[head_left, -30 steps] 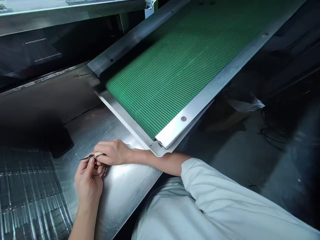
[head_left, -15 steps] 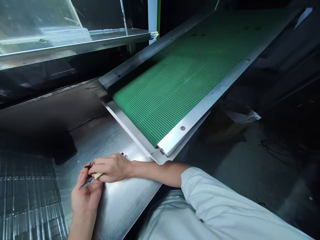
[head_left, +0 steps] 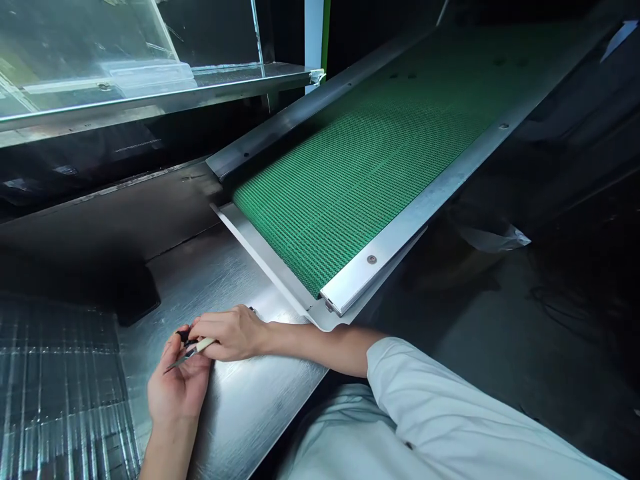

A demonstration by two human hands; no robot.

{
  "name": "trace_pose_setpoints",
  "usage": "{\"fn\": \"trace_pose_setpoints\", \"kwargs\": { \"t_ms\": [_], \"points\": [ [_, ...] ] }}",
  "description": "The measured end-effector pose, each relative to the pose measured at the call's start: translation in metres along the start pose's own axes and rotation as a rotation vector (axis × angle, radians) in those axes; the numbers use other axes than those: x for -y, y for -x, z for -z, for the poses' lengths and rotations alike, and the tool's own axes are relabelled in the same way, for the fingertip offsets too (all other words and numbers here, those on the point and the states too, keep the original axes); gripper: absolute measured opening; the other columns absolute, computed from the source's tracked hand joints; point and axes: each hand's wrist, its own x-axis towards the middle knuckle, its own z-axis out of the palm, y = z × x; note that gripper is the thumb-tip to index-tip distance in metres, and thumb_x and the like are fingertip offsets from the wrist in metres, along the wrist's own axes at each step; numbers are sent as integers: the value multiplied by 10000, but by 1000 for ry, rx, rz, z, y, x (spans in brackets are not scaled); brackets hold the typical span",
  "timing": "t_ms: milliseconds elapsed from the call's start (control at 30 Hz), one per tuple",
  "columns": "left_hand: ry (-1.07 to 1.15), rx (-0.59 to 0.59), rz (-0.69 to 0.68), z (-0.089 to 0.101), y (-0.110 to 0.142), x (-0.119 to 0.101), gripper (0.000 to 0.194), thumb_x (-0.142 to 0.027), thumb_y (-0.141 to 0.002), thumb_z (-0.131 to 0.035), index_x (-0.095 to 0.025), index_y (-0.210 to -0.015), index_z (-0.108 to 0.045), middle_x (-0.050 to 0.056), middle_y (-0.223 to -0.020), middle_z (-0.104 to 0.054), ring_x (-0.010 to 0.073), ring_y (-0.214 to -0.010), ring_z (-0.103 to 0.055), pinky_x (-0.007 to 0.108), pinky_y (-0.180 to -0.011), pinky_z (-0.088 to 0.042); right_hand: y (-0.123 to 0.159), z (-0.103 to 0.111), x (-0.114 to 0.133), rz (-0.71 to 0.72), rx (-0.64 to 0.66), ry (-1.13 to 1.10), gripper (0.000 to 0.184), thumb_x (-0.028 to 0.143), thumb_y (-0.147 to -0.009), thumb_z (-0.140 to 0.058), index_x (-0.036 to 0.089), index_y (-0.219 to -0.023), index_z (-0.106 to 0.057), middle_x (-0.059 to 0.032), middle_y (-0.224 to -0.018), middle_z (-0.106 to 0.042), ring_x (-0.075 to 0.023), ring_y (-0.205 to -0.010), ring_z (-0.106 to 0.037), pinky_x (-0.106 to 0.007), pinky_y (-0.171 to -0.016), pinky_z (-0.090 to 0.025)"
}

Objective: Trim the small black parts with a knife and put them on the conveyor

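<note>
A small dark piece [head_left: 184,335] is sitting at the tips of the left hand [head_left: 176,390], whose fingers are pinching together on it; its own long axis is too hidden to tell. Just beside it, on the near side, a pale-handled blade [head_left: 204,345] is slanting from the right hand [head_left: 233,333] down and leftward, its point reaching over the left palm. The right fingers are curling shut around the handle, and whether they are also touching the piece cannot be told. Both hands are meeting over the metal counter [head_left: 250,407], with the green belt [head_left: 340,193] sloping away beyond the right forearm.
</note>
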Motion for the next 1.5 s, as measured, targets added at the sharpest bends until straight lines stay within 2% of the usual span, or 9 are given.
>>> {"fn": "trace_pose_setpoints", "kwargs": {
  "t_ms": [133,267,433,633,900,1033,1133,1267,1500],
  "points": [
    [16,51,-29,-2,-1,-4,41,-191,-783,-651,-164,-792,-682,16,-826,-674,154,-788,-647,252,-680,-573,-3,2,-2,-126,-148,-188,224,146,-915,-769,239,-1084,-656,66,-1093,-699,-135,-975,-671,-240,-731,-475],
    [-76,123,-17,-3,3,-4,142,-246,-757,-679,-158,-857,-731,36,-839,-681,163,-753,-629,262,-637,-564,-6,7,-3,-149,-182,-249,127,169,-948,-768,224,-971,-656,48,-1000,-701,-136,-922,-668,-228,-769,-464],
    [-127,245,20,-2,7,-1,195,-289,-770,-743,-148,-900,-711,8,-766,-606,137,-645,-533,238,-524,-491,-7,9,-4,-135,-216,-280,113,194,-971,-795,212,-1004,-689,16,-995,-719,-150,-932,-684,-208,-794,-475],
    [-189,334,-47,-8,16,4,272,-358,-774,-822,-147,-873,-681,-4,-754,-570,123,-624,-503,226,-488,-460,-5,6,-13,-32,-233,-262,55,259,-1036,-753,214,-1058,-731,0,-1060,-720,-141,-968,-684,-204,-829,-486],
    [-139,302,-27,-8,14,2,332,-362,-718,-876,-143,-835,-656,-14,-701,-550,108,-581,-466,208,-448,-420,-2,7,-18,31,-263,-190,170,192,-939,-786,270,-1090,-768,28,-1076,-695,-136,-842,-678,-221,-746,-476],
    [-121,318,-56,-9,16,3,364,-396,-687,-888,-149,-830,-663,-14,-694,-548,110,-584,-484,208,-458,-401,-3,10,-12,115,-398,-351,96,210,-998,-719,234,-1077,-766,-2,-1036,-680,-143,-855,-671,-219,-734,-484],
    [-159,315,-82,-10,16,4,403,-437,-697,-891,-143,-899,-702,-10,-710,-554,97,-589,-476,196,-471,-360,-4,13,-10,115,-433,-425,109,262,-1051,-662,221,-1070,-761,-28,-992,-664,-163,-850,-656,-239,-735,-494],
    [-171,244,-88,-10,14,3,486,-381,-657,-934,-147,-1030,-729,-28,-715,-543,71,-584,-453,180,-492,-340,-7,15,-9,100,-407,-446,134,271,-1048,-635,229,-1072,-759,-41,-985,-667,-181,-856,-657,-268,-746,-513],
    [-93,279,-72,-9,12,3,451,-436,-679,-923,-131,-914,-689,-12,-745,-558,65,-555,-436,186,-445,-313,-7,21,-3,93,-310,-516,209,195,-1011,-619,220,-1158,-765,-51,-994,-668,-198,-900,-650,-296,-764,-513]
  ]
}}
